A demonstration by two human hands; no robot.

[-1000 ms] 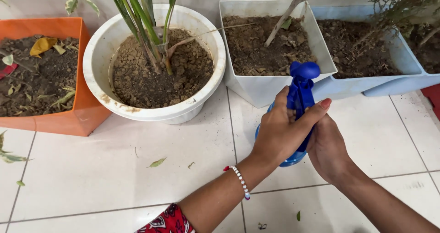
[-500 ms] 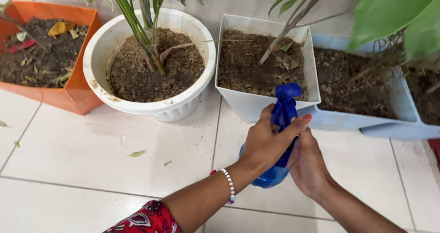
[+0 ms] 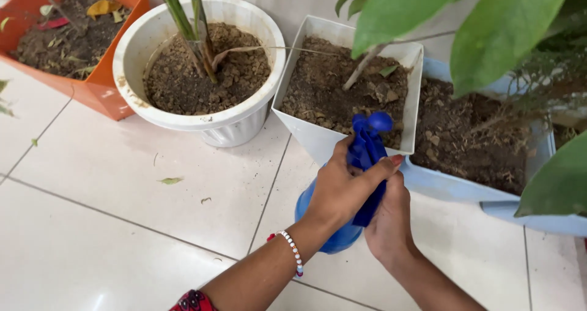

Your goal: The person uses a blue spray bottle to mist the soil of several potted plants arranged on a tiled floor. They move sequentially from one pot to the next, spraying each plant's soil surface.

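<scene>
Both my hands grip a blue spray bottle [image 3: 365, 141] just above the tiled floor. My left hand [image 3: 340, 188] wraps over its neck and spray head from the left, a bead bracelet on the wrist. My right hand [image 3: 387, 224] holds the bottle from the right and below. The round blue body [image 3: 309, 204] shows under my left hand. The nozzle sits in front of a white square planter [image 3: 318, 141] filled with soil and a thin stem.
A round white pot [image 3: 235, 122] with a green plant stands to the left, an orange planter [image 3: 98, 91] beyond it. A light blue trough [image 3: 452, 187] of soil lies right. Large green leaves [image 3: 489, 29] hang over the upper right. Small leaf scraps [image 3: 171, 181] lie on the tiles.
The view has swung and tilted, so the pots slide left and large leaves enter at the top right. My hands keep the same grip on the bottle.
</scene>
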